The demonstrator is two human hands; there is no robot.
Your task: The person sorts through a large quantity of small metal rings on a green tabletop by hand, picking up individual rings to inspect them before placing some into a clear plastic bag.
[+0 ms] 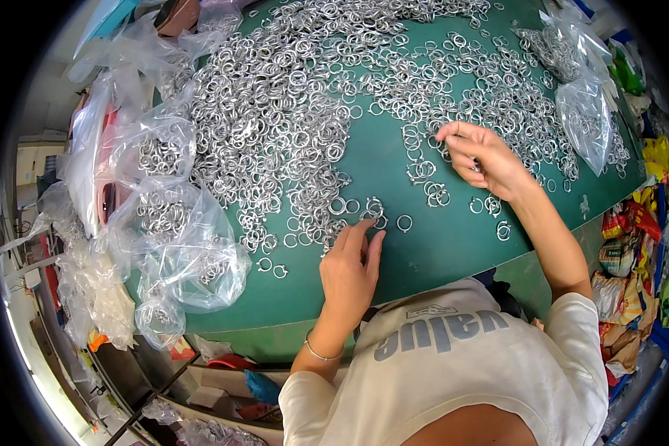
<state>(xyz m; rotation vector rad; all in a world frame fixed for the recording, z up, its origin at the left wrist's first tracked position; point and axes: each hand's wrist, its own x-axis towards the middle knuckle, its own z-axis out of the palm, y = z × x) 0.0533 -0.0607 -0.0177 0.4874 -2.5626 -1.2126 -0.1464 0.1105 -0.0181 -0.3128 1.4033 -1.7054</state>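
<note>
Many small silver metal rings, each with a small knob or lug, lie in a big heap [267, 104] on a green tabletop [438, 253]. At the heap's near edge, my left hand [349, 267] has its thumb and forefinger closed about a small cluster of rings [376, 211]; the fingertips partly hide what they grip. A single ring [404, 223] lies just right of it. My right hand [487, 160] hovers over the right-hand spread of rings, fingers loosely curled and apart. Its fingertips are beside a short row of rings [421, 171]; I make out nothing held in them.
Clear plastic bags with rings inside [163, 215] stand along the table's left side. Another ring-filled bag [583, 111] is at the far right. Colourful packages [624, 253] are piled beyond the right edge. Below the table's near left edge is a shelf with a blue bag [262, 386].
</note>
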